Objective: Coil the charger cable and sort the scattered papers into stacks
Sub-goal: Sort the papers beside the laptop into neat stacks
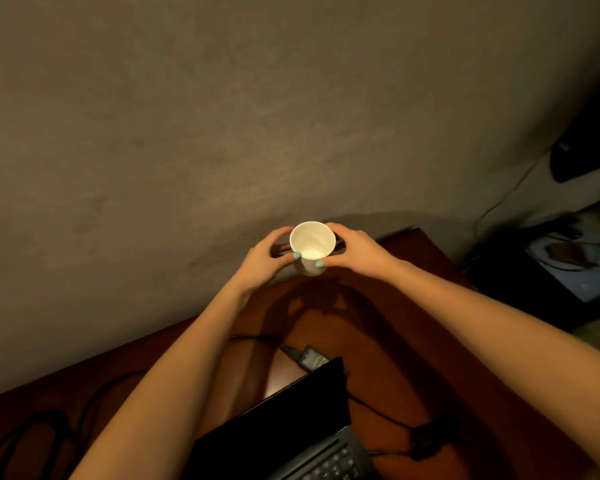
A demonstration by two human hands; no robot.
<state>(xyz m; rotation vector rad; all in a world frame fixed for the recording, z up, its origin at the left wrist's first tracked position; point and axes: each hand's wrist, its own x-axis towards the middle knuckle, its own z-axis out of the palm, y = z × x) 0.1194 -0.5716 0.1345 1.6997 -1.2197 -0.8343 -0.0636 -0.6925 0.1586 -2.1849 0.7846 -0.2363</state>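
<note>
Black and limp, we judge, the charger cable (378, 410) is best taken beside its brick (310, 356), while our left hand (267, 258) and right hand (355, 254) curl their fingers round the cup (312, 241).

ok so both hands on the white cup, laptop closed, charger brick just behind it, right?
No, the laptop is open; the head view shows its keyboard. The left hand and right hand do hold the white cup, and the charger brick lies just behind the laptop.

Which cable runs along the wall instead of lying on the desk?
The thin cable at far right; the thicker black cables lie on the wooden desk.
</note>
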